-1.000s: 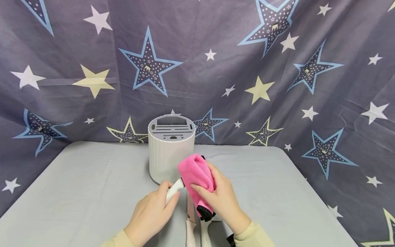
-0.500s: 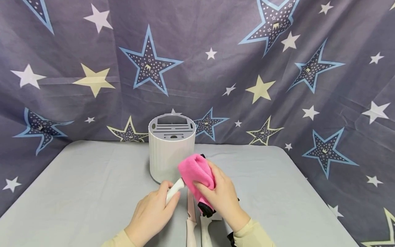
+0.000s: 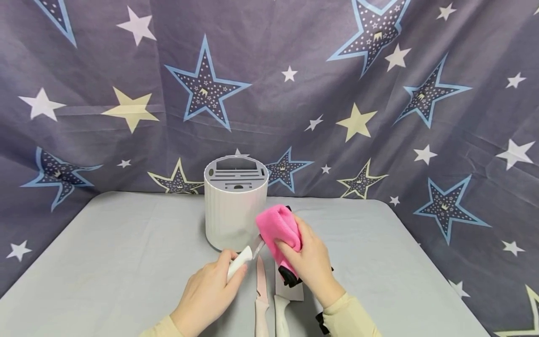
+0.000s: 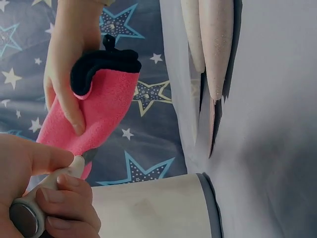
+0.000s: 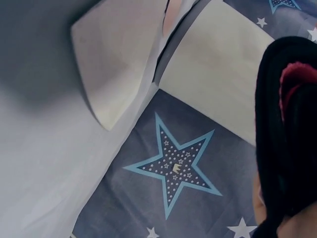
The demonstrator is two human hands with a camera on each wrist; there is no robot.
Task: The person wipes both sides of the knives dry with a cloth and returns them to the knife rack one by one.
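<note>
My left hand [image 3: 206,295] grips the white handle [image 3: 240,262] of a knife; the handle's round metal end shows in the left wrist view. A short stretch of the knife's blade [image 3: 258,248] is visible, and the rest is hidden by a folded pink cloth [image 3: 278,229] with black trim. Thumb on the near side, my right hand [image 3: 309,262] holds this cloth around the blade. Below the hands, a knife with a pinkish blade [image 3: 261,281] and a cleaver [image 3: 290,291] with a pale handle lie side by side on the table.
A white ribbed knife block [image 3: 236,215] with a grey slotted top stands just beyond the hands. Something black [image 3: 322,323] lies beside the right sleeve. The grey-covered table [image 3: 126,262] meets a star-patterned curtain [image 3: 269,93] at the back.
My right hand and the pink cloth have shifted to the right, away from the handle, baring part of the blade. More of the cleaver shows. My left hand has barely moved.
</note>
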